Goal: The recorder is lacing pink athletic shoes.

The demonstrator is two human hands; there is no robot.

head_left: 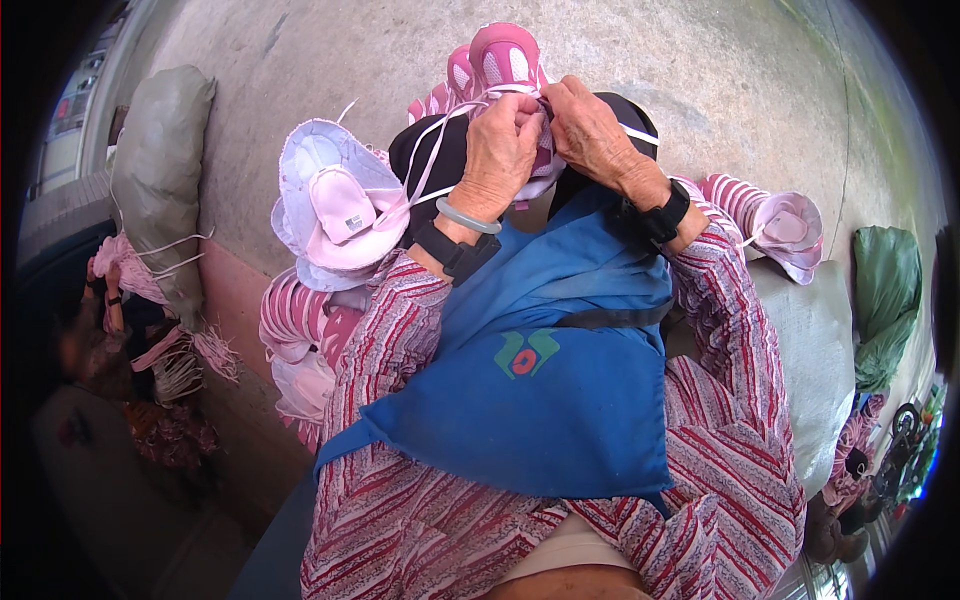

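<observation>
Left hand (506, 142) and right hand (594, 132), nearly together, pinch the white lace (514, 89) across the pink sneaker upper (505, 60); even tension without twists appears advisable.

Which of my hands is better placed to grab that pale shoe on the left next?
Probably your left hand: it's nearer that pale shoe, while your right hand lies farther across. Both are busy with laces, though.

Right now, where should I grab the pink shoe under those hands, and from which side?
I'd clasp the pink shoe by its toe, coming from the far side. That rounded end points away from the person and looks free. Another pink shoe crowds its left, while the left hand and right hand are at its laces.
</observation>
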